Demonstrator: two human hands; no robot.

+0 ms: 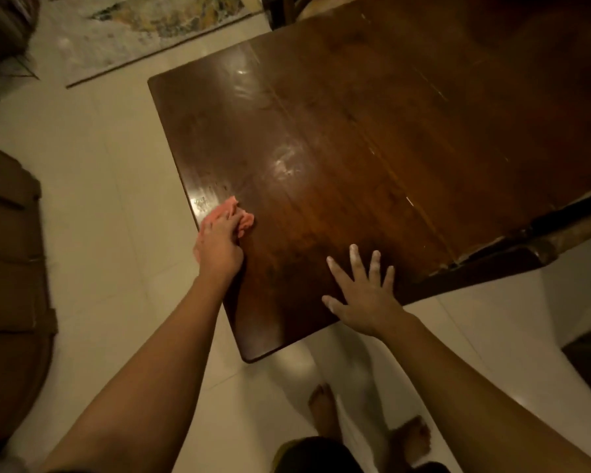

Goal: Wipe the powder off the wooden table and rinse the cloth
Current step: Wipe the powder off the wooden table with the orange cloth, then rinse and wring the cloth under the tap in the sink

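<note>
Left hand (219,245) gripping bunched pink cloth (241,218) under its fingers at wooden table (372,131) edge, right hand (364,291) spread flat, holding nothing

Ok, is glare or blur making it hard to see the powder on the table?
Head view: dim, warm light; shiny glare patches on the wooden table, one beside the pink cloth, are hard to tell from powder; head view also shows blurred bare feet and wide-angle bending of the table's edges.
</note>
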